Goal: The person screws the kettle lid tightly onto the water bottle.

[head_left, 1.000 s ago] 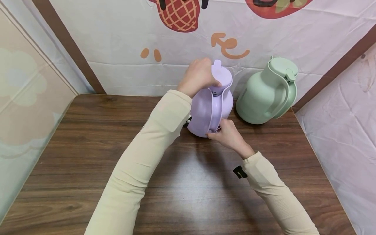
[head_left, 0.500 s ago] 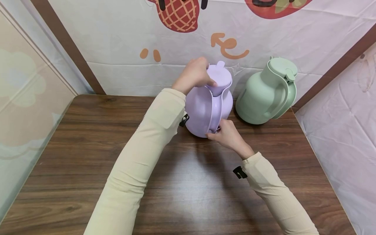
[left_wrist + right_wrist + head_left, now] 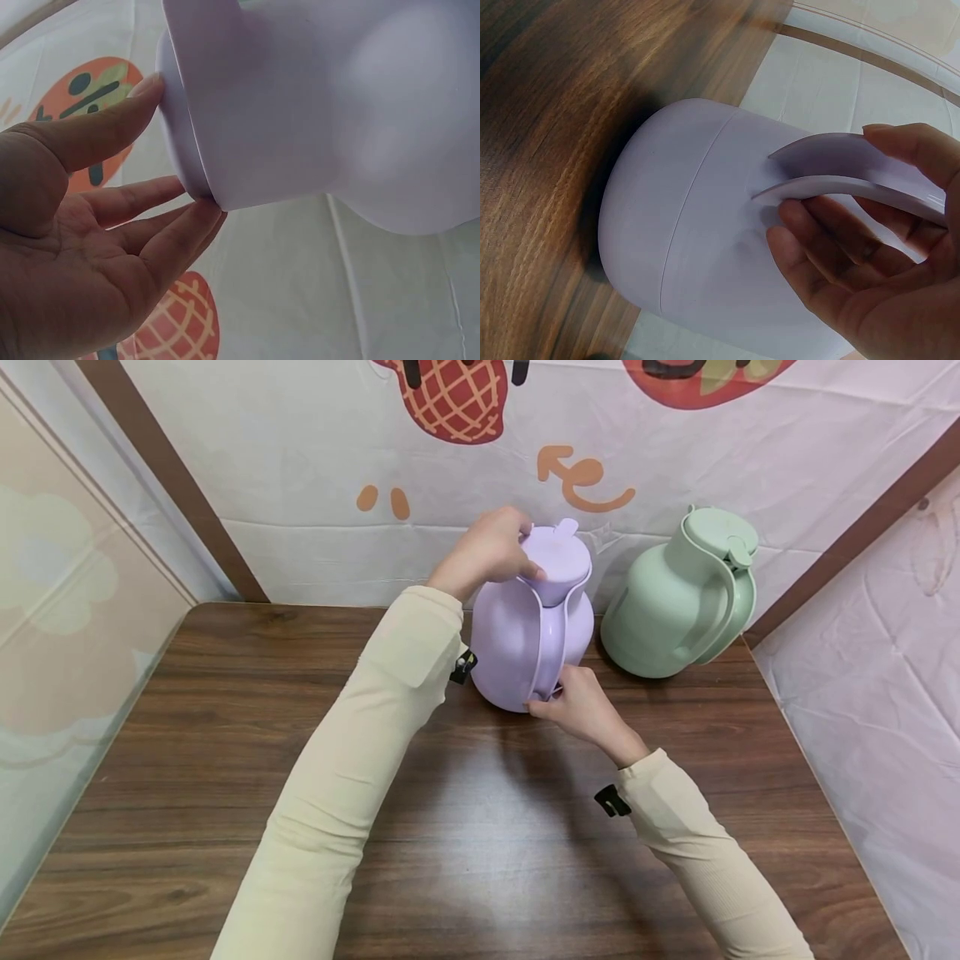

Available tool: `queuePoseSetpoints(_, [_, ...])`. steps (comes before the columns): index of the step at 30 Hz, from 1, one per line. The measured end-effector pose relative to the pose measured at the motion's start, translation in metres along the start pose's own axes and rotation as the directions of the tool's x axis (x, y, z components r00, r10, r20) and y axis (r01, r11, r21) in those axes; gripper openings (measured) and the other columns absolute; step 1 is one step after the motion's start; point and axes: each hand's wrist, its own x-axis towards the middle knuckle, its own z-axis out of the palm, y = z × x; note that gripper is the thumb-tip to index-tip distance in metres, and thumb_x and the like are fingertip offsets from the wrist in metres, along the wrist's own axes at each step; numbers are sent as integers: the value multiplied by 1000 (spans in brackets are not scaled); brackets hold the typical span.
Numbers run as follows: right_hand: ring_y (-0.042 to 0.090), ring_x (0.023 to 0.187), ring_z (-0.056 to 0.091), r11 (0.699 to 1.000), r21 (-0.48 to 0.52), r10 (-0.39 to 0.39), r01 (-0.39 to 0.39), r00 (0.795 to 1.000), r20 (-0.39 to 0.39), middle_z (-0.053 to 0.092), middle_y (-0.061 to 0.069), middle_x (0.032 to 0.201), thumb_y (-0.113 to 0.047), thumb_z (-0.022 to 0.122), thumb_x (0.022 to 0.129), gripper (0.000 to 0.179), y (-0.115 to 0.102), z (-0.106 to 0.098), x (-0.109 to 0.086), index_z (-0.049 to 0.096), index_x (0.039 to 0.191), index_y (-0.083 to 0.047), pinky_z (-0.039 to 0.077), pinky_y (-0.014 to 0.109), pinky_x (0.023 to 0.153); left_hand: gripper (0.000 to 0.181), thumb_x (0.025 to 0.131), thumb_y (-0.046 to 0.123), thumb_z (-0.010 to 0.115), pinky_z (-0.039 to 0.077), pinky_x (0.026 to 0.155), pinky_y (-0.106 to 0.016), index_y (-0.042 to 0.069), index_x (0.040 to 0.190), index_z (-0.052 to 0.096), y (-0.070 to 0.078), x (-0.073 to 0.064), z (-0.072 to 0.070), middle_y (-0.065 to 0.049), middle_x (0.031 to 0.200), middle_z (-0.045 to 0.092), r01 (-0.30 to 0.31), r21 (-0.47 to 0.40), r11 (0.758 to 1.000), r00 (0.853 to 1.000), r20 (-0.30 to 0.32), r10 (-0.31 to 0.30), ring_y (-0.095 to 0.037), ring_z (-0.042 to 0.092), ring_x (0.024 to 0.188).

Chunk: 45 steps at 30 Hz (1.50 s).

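Observation:
A lilac thermos jug (image 3: 506, 647) stands upright near the back wall, its lid (image 3: 557, 550) on top with a tab at the rear. My left hand (image 3: 489, 550) grips the lid from the left. In the left wrist view, the thumb (image 3: 142, 88) touches one side of the lid rim and the fingertips the other, with the palm apart from it. Low on the jug's handle (image 3: 552, 643), my right hand (image 3: 577, 703) holds on. The right wrist view has its fingers curled under the handle (image 3: 840, 187) and the thumb on the outer edge.
To the right stands a mint-green thermos jug (image 3: 663, 602) with its lid on, close to the lilac one. Both are on a dark wooden table (image 3: 225, 735). A printed white cloth wall (image 3: 315, 527) runs right behind them, and cloth panels flank both sides.
My left hand has shifted left with the lid, and the lid's tab has swung to the right, clockwise from above. My right hand has stayed on the handle.

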Motion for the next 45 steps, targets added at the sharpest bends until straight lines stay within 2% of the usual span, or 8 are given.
queuePoseSetpoints(3, [18,65,55,1000,2,0,0,1000,3,60,6,69,-10,69,69,16,0,0,0,60,79,-2,45,30,59,56,79,21,70,34,95,-29,-1,127,49,0,0,1,-10,127,50,-12,1,1000,1000,-5,12,-22,45,112])
queuePoseSetpoints(6, [18,64,55,1000,1,2,-2,1000,4,59,6,68,-10,69,69,15,0,0,-1,60,78,-2,45,30,59,45,78,23,71,37,86,-28,-1,113,57,3,-2,3,-9,111,56,-10,0,1000,1000,-28,10,-21,47,98])
queuePoseSetpoints(10, [17,63,54,1000,-5,6,-6,1000,6,59,5,67,-10,69,69,14,0,0,-1,60,77,-2,44,30,59,37,76,26,73,37,77,-28,1,98,57,9,-5,5,-6,94,52,20,15,1000,998,-62,-19,-19,43,86])
queuePoseSetpoints(12, [18,63,54,1000,-8,7,-7,1000,6,58,5,66,-10,69,69,14,0,0,-1,59,76,-3,44,30,59,38,75,28,73,37,79,-28,2,99,57,12,-6,6,-5,93,52,35,29,999,997,-75,-33,-19,43,86])
queuePoseSetpoints(23, [16,62,52,1000,-6,6,-5,1000,12,57,4,65,-10,69,69,14,0,0,0,59,75,-3,43,30,57,48,73,32,75,38,86,-29,5,109,58,19,-6,9,-5,104,57,58,82,995,993,-108,-49,-21,48,96])
queuePoseSetpoints(31, [17,62,53,1000,-7,0,0,1000,6,58,6,67,-10,69,69,15,0,0,1,60,76,-2,44,30,58,52,72,32,77,38,86,-29,4,112,57,17,-2,11,-6,107,58,54,109,993,993,-114,-42,-21,49,98])
queuePoseSetpoints(35, [17,63,53,1000,-8,1,-1,1000,6,58,6,67,-10,69,69,15,0,0,1,59,76,-2,43,30,58,57,72,31,76,36,90,-29,4,117,54,15,1,8,-7,116,55,68,95,993,995,-79,-61,-22,47,104])
queuePoseSetpoints(45, [17,62,54,1000,-6,16,-16,1000,12,59,5,66,-11,69,69,15,0,0,1,59,76,-2,44,30,57,51,73,24,77,36,90,-28,1,114,58,8,3,2,-8,117,55,62,1,998,998,-33,-62,-20,46,102])
